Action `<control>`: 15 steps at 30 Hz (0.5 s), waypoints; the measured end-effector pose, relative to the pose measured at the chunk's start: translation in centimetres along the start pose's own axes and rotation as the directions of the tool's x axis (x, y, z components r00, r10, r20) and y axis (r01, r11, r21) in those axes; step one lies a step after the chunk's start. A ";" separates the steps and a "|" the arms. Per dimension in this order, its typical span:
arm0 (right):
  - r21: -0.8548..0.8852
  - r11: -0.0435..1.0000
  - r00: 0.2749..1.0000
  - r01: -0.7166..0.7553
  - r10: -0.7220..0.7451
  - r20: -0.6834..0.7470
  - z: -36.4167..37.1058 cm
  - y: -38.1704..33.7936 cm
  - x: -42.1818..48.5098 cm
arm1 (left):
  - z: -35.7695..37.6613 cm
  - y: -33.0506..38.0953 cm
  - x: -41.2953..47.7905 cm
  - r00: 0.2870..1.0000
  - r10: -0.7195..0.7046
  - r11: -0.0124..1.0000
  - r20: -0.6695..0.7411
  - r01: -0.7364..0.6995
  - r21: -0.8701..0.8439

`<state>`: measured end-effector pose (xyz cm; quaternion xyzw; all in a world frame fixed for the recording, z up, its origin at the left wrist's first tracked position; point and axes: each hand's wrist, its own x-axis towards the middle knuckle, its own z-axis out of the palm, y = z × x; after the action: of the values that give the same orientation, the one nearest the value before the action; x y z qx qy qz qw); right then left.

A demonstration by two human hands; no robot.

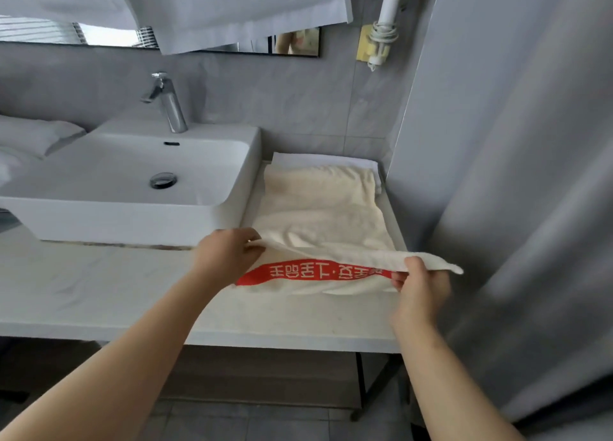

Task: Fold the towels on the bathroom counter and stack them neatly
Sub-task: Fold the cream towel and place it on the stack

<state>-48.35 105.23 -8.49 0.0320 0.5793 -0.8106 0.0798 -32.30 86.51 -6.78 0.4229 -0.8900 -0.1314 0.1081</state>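
Both hands, left hand [229, 251] and right hand [419, 284], pinch the cream towel's [318, 215] near corners at the worktop's [232, 314] right end; carrying them level toward the back edge should fold it square.

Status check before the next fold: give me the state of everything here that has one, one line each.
Cream towel: spread flat on the counter, near edge lifted, red band showing underneath.
Left hand: grip pinched on the towel's near-left corner.
Right hand: grip pinched on the near-right corner.
White towel: folded, lying behind the cream one, partly under it.
Faucet: no water running.
Sink: empty, dry-looking.
Hair dryer: hung on the wall, cord coiled.
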 end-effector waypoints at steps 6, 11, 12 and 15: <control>0.083 0.992 0.995 0.099 -0.096 -0.034 0.7 -1.9 -1.7 | -2.5 -0.1 -0.5 0.929 0.210 0.939 0.304 -0.105 -0.327; 0.122 0.986 0.990 0.112 -0.100 -0.098 0.7 -2.0 -2.6 | -3.8 -1.1 -0.8 0.832 0.289 0.873 0.474 -0.026 -0.487; 0.119 0.985 0.987 0.128 -0.115 -0.112 0.7 -1.9 -2.8 | -4.0 -1.3 -0.8 0.809 0.303 0.866 0.504 -0.013 -0.499; 0.129 0.978 0.979 0.164 -0.145 -0.142 1.0 -1.9 -3.3 | -4.3 -1.7 -0.8 0.749 0.318 0.869 0.581 0.015 -0.495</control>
<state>-45.41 105.21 -5.90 0.0457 0.5257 -0.8491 -0.0242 -29.24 85.51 -3.36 0.2362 -0.8447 -0.4707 -0.0954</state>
